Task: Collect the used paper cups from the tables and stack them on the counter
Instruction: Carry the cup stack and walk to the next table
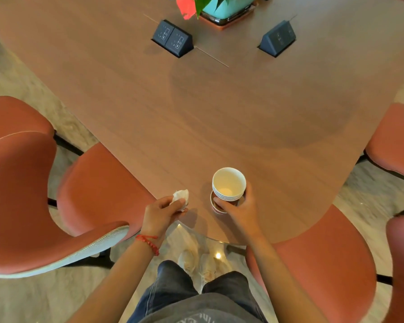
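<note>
- The wooden table [219, 108] fills most of the view, its near edge curving just in front of the person.
- Salmon-coloured chairs ring the table: one with a pale mesh back [28, 194] at the left edge, another [324, 259] tucked at the near right corner, more along the right edge.
- A teal planter [226, 8] with green leaves and a red bloom stands on a tray far back along the table's middle.
- Two dark pop-up socket boxes are set into the table near the planter, one [173, 38] to the left, one [279, 38] to the right.
- The right hand [237, 206] is curled round a stack of paper cups [229, 185], thumb on the left side and fingers wrapped round the right; the stack stands upright over the table's near edge, white inside, red outside, with several rims nested at the top. Whether its base touches the wood cannot be told.
- The left hand [161, 212], a red string bracelet [148, 242] on its wrist, pinches a crumpled white napkin [180, 198] between thumb and fingers, just left of the cups at the table's near edge.
</note>
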Action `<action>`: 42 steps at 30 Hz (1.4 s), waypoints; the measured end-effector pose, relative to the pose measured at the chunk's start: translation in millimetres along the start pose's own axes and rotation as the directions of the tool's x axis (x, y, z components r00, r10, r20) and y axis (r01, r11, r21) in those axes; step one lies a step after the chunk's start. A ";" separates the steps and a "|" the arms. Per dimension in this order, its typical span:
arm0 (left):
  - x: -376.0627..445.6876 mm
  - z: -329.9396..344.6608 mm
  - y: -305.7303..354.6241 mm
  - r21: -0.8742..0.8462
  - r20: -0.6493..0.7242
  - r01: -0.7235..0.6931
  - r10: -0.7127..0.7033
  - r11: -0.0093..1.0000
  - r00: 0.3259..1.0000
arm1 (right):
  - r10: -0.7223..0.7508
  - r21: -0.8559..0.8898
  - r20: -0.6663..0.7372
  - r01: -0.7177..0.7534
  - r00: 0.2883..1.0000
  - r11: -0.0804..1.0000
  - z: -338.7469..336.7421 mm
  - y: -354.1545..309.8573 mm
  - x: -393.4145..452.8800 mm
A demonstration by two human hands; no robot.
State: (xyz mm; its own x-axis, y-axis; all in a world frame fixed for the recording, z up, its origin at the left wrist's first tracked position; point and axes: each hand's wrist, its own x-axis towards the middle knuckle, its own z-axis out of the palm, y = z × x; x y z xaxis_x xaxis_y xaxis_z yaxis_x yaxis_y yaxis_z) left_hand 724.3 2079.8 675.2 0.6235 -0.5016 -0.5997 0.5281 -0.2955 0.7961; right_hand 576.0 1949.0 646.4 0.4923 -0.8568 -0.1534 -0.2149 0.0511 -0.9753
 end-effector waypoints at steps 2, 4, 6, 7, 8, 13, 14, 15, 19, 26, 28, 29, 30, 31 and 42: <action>3.9 -2.5 -0.8 0.009 0.009 0.014 -0.014 1.000 1.000 | 0.020 0.000 -0.005 -0.020 1.000 1.000 2.5 7.7 0.0; 4.7 -5.0 1.9 0.013 0.010 0.022 -0.023 1.000 1.000 | 0.035 -0.004 -0.003 -0.035 0.999 0.999 4.7 11.5 -2.5; 3.4 -7.0 6.8 0.012 0.011 0.028 -0.028 1.000 1.000 | 0.057 -0.010 0.002 -0.057 0.998 0.998 6.2 13.5 -6.9; 3.6 -7.9 7.6 0.007 0.015 0.028 -0.028 1.000 0.999 | 0.067 -0.013 0.002 -0.067 0.998 0.998 7.5 16.3 -9.0; 4.4 -8.7 8.7 -0.004 0.019 0.028 -0.028 1.000 0.999 | 0.078 -0.020 0.001 -0.078 0.997 0.997 8.8 19.2 -10.1; 8.3 -15.5 10.0 -0.034 0.021 0.028 -0.027 0.999 0.999 | 0.121 -0.057 -0.042 -0.123 0.992 0.991 18.7 31.1 -11.2; 9.4 -17.0 10.3 -0.041 0.018 0.028 -0.027 0.999 0.999 | 0.116 -0.064 -0.058 -0.120 0.992 0.991 20.5 31.9 -10.2; 10.8 -18.9 10.4 -0.047 0.015 0.028 -0.028 0.998 1.000 | 0.113 -0.067 -0.074 -0.118 0.991 0.991 21.9 32.3 -9.3; 15.4 -25.8 10.4 -0.071 0.008 0.030 -0.030 0.997 1.000 | 0.117 -0.058 -0.071 -0.121 0.991 0.991 25.9 27.5 -6.6; 23.1 -41.3 15.4 -0.096 0.003 0.007 -0.007 0.995 1.000 | 0.131 0.067 0.057 -0.135 0.990 0.989 38.0 2.2 0.3; 24.6 -48.3 17.2 -0.121 -0.019 0.005 -0.008 0.993 1.000 | 0.144 0.078 0.085 -0.151 0.986 0.985 44.2 -5.2 2.8; 24.7 -52.2 18.0 -0.142 -0.031 0.006 -0.011 0.990 0.999 | 0.143 0.078 0.105 -0.152 0.984 0.985 47.5 -8.6 4.2; 24.3 -56.0 19.2 -0.166 -0.046 0.007 -0.014 0.986 0.999 | 0.140 0.076 0.127 -0.150 0.982 0.986 51.0 -12.0 5.8; 23.8 -60.0 20.4 -0.188 -0.066 0.002 -0.015 0.982 0.998 | 0.136 0.072 0.154 -0.148 0.979 0.986 54.8 -15.3 7.4; -23.1 -90.7 17.6 -0.300 -0.410 -0.206 0.069 0.932 0.909 | 0.036 -0.040 0.525 -0.017 0.850 0.999 97.9 -41.1 28.8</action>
State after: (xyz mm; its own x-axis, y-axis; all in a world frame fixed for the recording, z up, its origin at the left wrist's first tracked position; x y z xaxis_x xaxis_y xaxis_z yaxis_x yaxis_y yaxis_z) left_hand 771.5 2160.0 695.8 0.8398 -0.1429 -0.5237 0.5365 0.0716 0.8408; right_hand 681.6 1972.5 666.5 0.8537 -0.4576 -0.2486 -0.2567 0.0456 -0.9654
